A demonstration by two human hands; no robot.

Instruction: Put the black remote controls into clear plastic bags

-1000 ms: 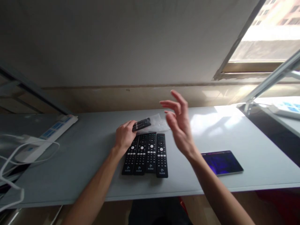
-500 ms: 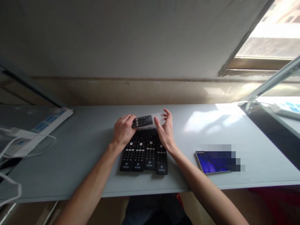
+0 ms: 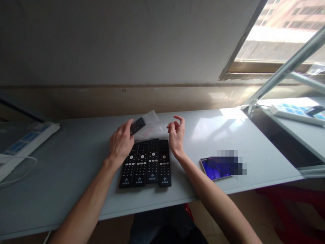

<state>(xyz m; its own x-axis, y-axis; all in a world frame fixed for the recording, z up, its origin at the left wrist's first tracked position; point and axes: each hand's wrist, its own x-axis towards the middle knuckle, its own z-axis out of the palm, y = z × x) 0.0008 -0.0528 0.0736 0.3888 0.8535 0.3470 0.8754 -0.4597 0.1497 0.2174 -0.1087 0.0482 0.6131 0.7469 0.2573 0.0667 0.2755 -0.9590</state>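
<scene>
Several black remote controls [image 3: 147,162] lie side by side on the pale grey table [image 3: 76,169]. My left hand [image 3: 121,142] is closed round another black remote [image 3: 137,125], held at an angle just beyond the row. A clear plastic bag [image 3: 151,126] lies crumpled under and beside that remote. My right hand [image 3: 176,135] hovers to the right of the bag with its fingers curled and apart, holding nothing.
A phone with a lit blue screen [image 3: 215,168] lies to the right near the table's front edge. A white power strip [image 3: 25,139] with cables sits at the far left. Another power strip [image 3: 296,110] rests on the neighbouring surface at the right, behind a metal bar.
My right hand came down from the air to the bag, then drew back off it to the right. The left hand tilted the remote and pulled it partly out of the bag.
</scene>
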